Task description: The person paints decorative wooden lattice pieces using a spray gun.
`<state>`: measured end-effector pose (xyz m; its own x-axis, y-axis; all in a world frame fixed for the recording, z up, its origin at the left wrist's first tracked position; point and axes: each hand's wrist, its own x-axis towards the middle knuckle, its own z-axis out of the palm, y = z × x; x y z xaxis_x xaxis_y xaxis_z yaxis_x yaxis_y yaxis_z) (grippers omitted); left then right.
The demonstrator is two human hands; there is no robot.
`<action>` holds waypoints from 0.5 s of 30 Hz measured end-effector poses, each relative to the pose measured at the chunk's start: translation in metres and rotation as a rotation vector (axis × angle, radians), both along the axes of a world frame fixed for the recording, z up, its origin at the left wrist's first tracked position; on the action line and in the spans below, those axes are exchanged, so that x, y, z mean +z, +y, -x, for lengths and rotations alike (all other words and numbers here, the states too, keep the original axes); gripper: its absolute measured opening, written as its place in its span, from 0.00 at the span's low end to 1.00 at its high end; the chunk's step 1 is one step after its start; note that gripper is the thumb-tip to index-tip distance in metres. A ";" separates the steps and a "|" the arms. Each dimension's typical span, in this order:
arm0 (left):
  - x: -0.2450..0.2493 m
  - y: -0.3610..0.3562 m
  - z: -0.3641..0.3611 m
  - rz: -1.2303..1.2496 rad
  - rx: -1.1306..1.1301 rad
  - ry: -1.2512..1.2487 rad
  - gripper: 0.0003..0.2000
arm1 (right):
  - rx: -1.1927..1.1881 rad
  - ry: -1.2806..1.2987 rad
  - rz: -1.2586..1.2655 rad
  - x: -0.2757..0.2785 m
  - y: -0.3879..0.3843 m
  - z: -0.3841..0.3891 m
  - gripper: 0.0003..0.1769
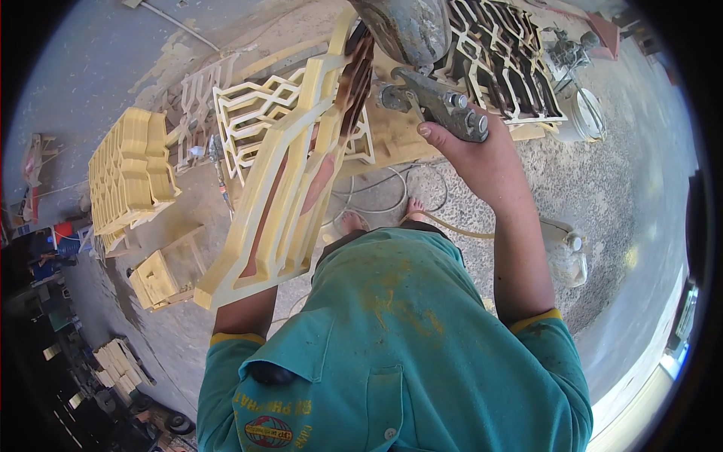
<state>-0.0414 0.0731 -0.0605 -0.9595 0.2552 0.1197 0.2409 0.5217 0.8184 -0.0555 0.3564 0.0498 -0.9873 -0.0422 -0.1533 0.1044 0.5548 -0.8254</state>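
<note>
My right hand [482,158] is wrapped round a metal spray gun [444,105], whose large, stained paint cup [403,34] is at the top of the view. The gun points at the upper end of a cream lattice panel [260,218], tilted up in front of me. That end has dark brown paint on it, while the rest is cream. My left hand [320,183] shows in part through the panel's gaps and holds it from behind; most of its fingers are hidden. Another cream lattice panel [256,105] lies behind the held one.
Brown-painted lattice panels [501,56] lie at the back right, by a white bucket [587,117]. A stack of cream panels [132,169] stands on the left, near a small yellowish box [158,279]. A hose [459,228] runs across the floor around my feet. A container [563,252] sits to the right.
</note>
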 end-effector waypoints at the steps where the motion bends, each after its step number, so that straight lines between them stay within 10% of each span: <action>1: 0.000 -0.001 0.001 0.005 -0.007 0.007 0.20 | 0.001 0.026 0.009 -0.003 0.000 -0.001 0.22; 15: 0.001 -0.001 0.002 0.031 0.007 -0.027 0.21 | 0.045 -0.042 -0.036 0.000 0.000 -0.004 0.24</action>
<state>-0.0432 0.0721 -0.0594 -0.9640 0.2516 0.0863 0.2155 0.5484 0.8080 -0.0516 0.3562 0.0496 -0.9773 -0.0796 -0.1964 0.1128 0.5891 -0.8001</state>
